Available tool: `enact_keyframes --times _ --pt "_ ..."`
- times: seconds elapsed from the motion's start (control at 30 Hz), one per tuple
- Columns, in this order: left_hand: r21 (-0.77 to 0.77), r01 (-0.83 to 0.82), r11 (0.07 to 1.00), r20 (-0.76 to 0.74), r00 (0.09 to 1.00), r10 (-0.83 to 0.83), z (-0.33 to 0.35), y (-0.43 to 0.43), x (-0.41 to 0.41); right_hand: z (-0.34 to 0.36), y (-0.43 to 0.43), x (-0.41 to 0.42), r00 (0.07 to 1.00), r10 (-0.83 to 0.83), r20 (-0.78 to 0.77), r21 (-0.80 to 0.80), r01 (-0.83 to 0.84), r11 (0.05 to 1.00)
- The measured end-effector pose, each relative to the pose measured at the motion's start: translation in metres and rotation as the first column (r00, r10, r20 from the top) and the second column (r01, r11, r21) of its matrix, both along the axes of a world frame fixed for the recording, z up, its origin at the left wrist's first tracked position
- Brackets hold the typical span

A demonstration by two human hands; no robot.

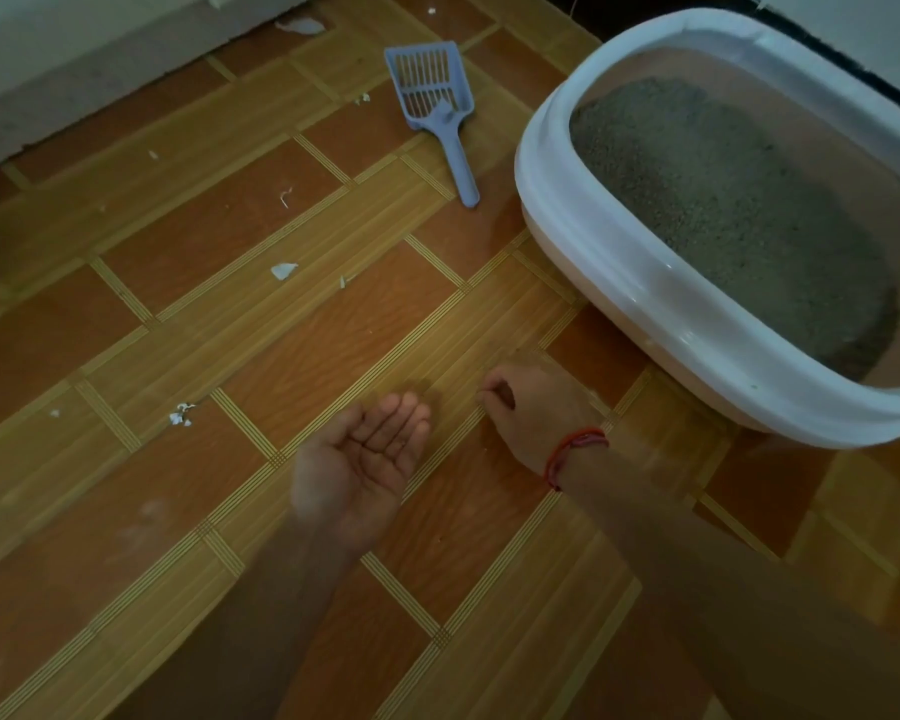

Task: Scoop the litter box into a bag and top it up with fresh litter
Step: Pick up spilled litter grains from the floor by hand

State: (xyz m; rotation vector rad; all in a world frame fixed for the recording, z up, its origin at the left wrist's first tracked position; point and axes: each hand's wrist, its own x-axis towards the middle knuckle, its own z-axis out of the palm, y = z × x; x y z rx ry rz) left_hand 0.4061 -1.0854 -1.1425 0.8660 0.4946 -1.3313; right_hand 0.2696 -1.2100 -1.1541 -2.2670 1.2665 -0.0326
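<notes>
Brown-and-tan tiled floor (pixel 178 314) across whole view, pale wall along 10 to 11 o'clock. Litter box (pixel 557 148) at 2 to 3 o'clock, oval, white-rimmed, resting on floor, holding grey litter (pixel 723 200) with uneven surface. Blue slotted scoop (pixel 437 106) flat on floor at 12 o'clock, near box, handle pointing toward 5 o'clock, well apart from both hands. No bag and no fresh-litter sack in view. Judged stage: picking stray grains off floor by hand in front of box, scooping not yet under way. Likely trouble: loss of anything gathered in cupped palm if tilted or jolted on way to box; right forearm close to box rim at 3 o'clock, so risk of nudging box and shedding litter over lip; with no bag at hand, nowhere to drop clumps once scoop taken up. Left hand (pixel 359 459) at 6 o'clock, palm up, fingers together and gently cupped, relaxed, gripping nothing; contents of palm too small to tell. Right hand (pixel 531 407) at 5 o'clock, just beside left, knuckles up, fingers curled under, thumb and forefinger tips meeting at floor; anything pinched there too small to make out. Red thread bracelet (pixel 575 449) on right wrist. White scraps (pixel 283 271) scattered from 8 to 11 o'clock, easily mixed into anything swept up.
</notes>
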Motion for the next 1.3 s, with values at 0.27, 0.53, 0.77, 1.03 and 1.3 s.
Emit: enact_keyframes --times 0.27,0.53,0.77,1.03,1.3 --pt "-0.027 0.025 0.999 0.017 1.000 -0.024 -0.002 -0.001 -0.004 0.012 0.009 -0.002 0.998 -0.003 0.059 0.019 0.002 1.000" --pt "-0.091 0.186 0.978 0.027 0.983 -0.184 -0.002 -0.003 -0.019 0.036 0.055 0.005 0.960 0.084 0.267 0.045 -0.100 0.994" --pt "-0.073 0.130 0.989 -0.001 0.991 -0.131 -0.002 -0.005 -0.018 0.029 0.045 -0.010 0.963 0.048 0.264 -0.018 -0.045 0.999" --pt "-0.031 0.069 0.997 0.008 0.998 -0.069 -0.005 -0.001 -0.009 0.011 -0.008 -0.059 0.978 -0.203 -0.045 -0.009 0.203 0.979" --pt "-0.040 0.077 0.996 0.025 0.997 -0.076 -0.007 -0.003 -0.010 0.004 -0.021 -0.052 0.974 -0.228 -0.002 -0.007 0.228 0.974"
